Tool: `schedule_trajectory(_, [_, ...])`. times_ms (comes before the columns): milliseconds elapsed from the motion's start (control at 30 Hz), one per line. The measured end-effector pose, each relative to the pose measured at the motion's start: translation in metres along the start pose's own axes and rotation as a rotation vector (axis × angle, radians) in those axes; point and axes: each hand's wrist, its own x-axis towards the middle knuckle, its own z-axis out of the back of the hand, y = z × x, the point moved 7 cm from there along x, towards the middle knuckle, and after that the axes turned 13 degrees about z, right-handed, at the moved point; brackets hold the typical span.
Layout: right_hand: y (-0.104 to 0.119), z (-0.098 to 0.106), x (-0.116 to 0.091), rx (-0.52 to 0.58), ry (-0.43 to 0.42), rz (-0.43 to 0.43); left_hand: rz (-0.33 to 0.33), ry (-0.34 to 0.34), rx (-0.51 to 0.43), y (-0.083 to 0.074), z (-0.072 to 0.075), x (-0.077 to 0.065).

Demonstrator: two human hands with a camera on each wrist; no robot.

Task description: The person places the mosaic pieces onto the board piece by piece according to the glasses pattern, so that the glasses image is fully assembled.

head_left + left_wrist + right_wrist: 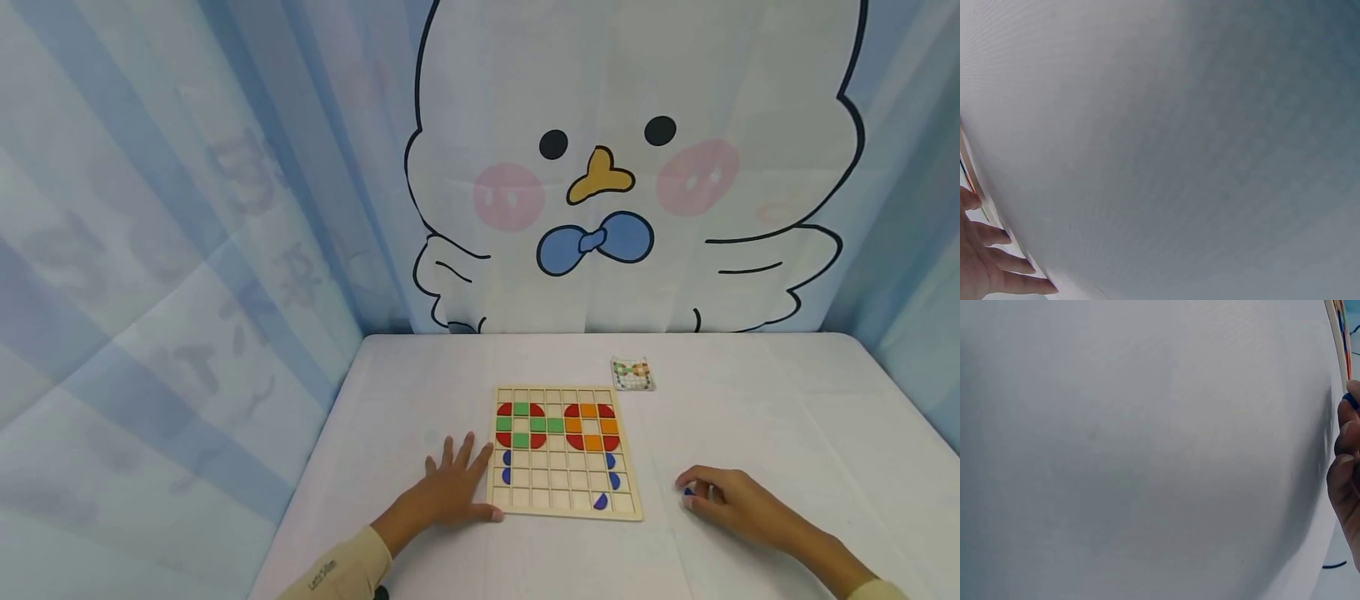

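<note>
A square wooden grid board (538, 479) lies on the table, with red, green and orange pieces (588, 411) making two ring patterns joined by a green square (555, 425). Several blue half-round pieces sit below them in the left and right columns; one blue piece (601, 502) near the bottom is tilted in its cell. My left hand (450, 487) is spread flat at the board's left edge, thumb by the lower left corner. To the right of the board, my right hand (738, 504) pinches a small blue piece (1351, 400) between thumb and fingertips, mostly hidden by them.
A small pattern card (633, 375) lies behind the board's far right corner. The white table (787, 400) ends at a curtain (585, 300) printed with a cartoon bird, and more curtain hangs on both sides.
</note>
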Motion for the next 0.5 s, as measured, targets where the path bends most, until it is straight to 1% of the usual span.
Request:
schedule_trajectory(100, [0.004, -0.001, 0.008, 0.030, 0.005, 0.006, 0.002, -0.001, 0.001, 0.001, 0.000, 0.000])
schedule_trajectory(167, [0.007, -0.004, 0.015, 0.061, 0.017, 0.000, 0.000, -0.007, 0.005, 0.001, -0.001, 0.001])
schedule_trajectory(267, [0.013, -0.008, 0.025, 0.110, 0.043, 0.016, -0.004, -0.011, -0.001, 0.001, -0.002, 0.002])
schedule_trajectory(400, [0.026, -0.016, 0.040, 0.174, 0.072, 0.089, -0.005, -0.013, -0.003, 0.002, -0.003, 0.003])
schedule_trajectory(500, [0.037, -0.022, 0.052, 0.200, 0.091, 0.157, -0.008, -0.015, -0.004, 0.002, -0.005, 0.004])
